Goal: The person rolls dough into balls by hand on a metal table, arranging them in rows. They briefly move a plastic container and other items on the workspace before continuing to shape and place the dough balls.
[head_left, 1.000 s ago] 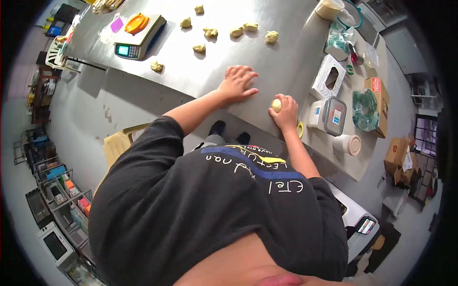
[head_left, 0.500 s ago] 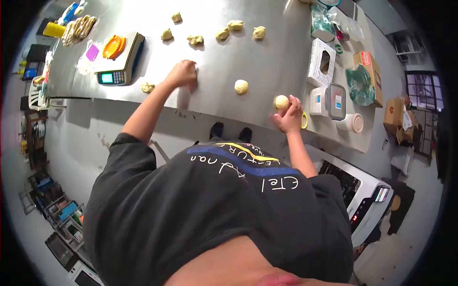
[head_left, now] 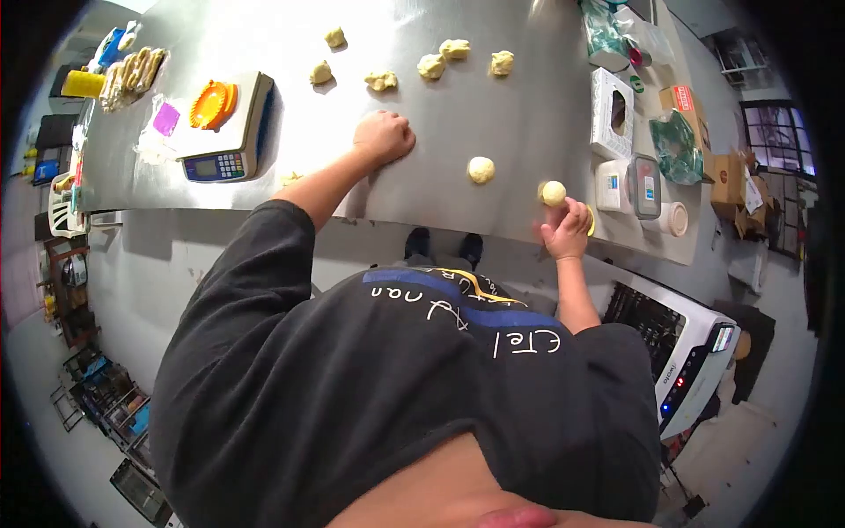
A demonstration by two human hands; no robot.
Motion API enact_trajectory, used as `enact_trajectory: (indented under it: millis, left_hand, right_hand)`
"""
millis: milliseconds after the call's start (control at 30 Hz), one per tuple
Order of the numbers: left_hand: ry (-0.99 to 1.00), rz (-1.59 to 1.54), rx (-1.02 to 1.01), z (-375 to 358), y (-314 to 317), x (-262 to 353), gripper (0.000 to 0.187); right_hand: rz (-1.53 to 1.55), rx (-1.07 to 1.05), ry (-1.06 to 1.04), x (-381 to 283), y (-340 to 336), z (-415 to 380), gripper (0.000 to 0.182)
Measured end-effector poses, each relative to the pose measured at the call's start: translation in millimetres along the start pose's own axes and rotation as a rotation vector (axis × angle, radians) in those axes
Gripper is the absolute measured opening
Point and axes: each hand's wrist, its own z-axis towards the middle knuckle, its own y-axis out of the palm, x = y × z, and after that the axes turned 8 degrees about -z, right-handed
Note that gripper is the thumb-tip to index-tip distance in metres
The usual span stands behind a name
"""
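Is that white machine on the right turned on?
On, it seems: the white machine has red and blue lights glowing on its dark panel.

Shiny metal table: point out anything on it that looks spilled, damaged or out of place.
Nothing looks clearly spilled or damaged. Slightly odd: the fluted orange plastic item sits on the white-and-blue digital scale, a surface meant for weighing. It may simply be parked there.

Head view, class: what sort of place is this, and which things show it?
Probably a bakery or kitchen workroom: pale dough lumps lie on a shiny metal worktop, and a digital scale stands on it too.
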Motion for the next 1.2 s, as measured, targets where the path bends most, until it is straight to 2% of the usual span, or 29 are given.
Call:
enact_trajectory:
  millis: [167,200,267,300,367,400,467,533,600,667,733,767,800,867,933,1000,1067,1133,1200]
  left_hand:
    - [-0.046,-0.056,0.06,-16.1,-5.1,13.1,0.029]
    - [-0.074,-0.078,-0.056,-26.0,-6.5,20.4,0.029]
    - [0.051,-0.127,-0.035,-57.5,-2.2,28.2,0.026]
    - [0.053,-0.127,-0.038,-67.9,-3.5,30.4,0.026]
    - [-0.226,-0.365,-0.013,-80.3,-14.3,30.1,0.026]
    - [-0.224,-0.366,-0.015,-75.7,-8.8,14.4,0.026]
    - [-0.588,-0.705,-0.008,-51.9,7.4,-28.9,0.031]
    - [-0.77,-1.087,0.003,-34.8,-30.2,-33.4,0.037]
    - [-0.586,-1.06,0.081,-17.7,-20.9,-60.4,0.042]
    - [-0.552,-0.998,0.024,-12.6,-33.0,-55.0,0.046]
    - [-0.273,-0.195,0.1,-6.2,-25.9,-58.1,0.042]
    - [-0.178,-0.136,0.236,-9.5,-23.5,-51.4,0.033]
    - [-0.175,-0.135,0.231,-5.8,-15.3,-51.4,0.033]
    - [0.001,-0.153,0.38,-0.9,2.1,-49.9,0.023]
    - [0.043,-0.123,0.419,1.0,11.0,-46.8,0.021]
    - [0.003,-0.107,0.337,5.0,8.1,-44.7,0.022]
    - [0.026,-0.068,0.374,12.5,8.6,-47.3,0.022]
    - [-0.025,-0.042,0.279,22.1,4.9,-50.3,0.023]
    - [-0.006,-0.027,0.284,27.4,3.3,-53.1,0.023]
  right_hand:
    - [-0.018,0.005,0.029,0.1,-0.1,0.7,0.08]
    - [-0.024,0.011,0.019,0.7,1.8,0.2,0.08]
    - [-0.023,-0.003,0.023,-1.8,-1.4,-0.1,0.08]
    - [-0.014,-0.016,0.035,-2.3,-2.1,0.1,0.079]
    - [-0.007,-0.027,0.053,-3.0,-3.3,1.4,0.079]
    - [-0.009,-0.041,0.054,-3.1,-4.0,1.7,0.078]
    - [-0.012,-0.056,0.054,-2.9,-5.4,2.1,0.078]
    - [-0.002,-0.078,0.06,-3.0,-5.6,2.1,0.078]
    - [-0.002,-0.074,0.055,-4.2,-7.0,3.7,0.078]
    - [-0.006,-0.07,0.054,-4.2,-7.8,4.3,0.077]
    - [-0.003,-0.047,0.048,-5.2,-8.5,6.3,0.075]
    - [-0.005,-0.045,0.052,-6.2,-9.2,7.5,0.075]
    - [-0.004,-0.037,0.053,-7.4,-10.2,7.5,0.074]
    - [-0.001,-0.036,0.064,-9.1,-11.6,5.3,0.073]
    - [-0.003,-0.079,0.073,-8.1,-12.8,7.6,0.073]
    - [-0.014,-0.079,0.084,-9.7,-14.0,9.7,0.072]
    - [-0.021,-0.088,0.087,-10.4,-15.2,7.8,0.072]
    - [-0.038,-0.068,0.085,-11.6,-15.2,9.6,0.072]
    - [-0.019,-0.077,0.091,-11.8,-16.5,11.6,0.073]
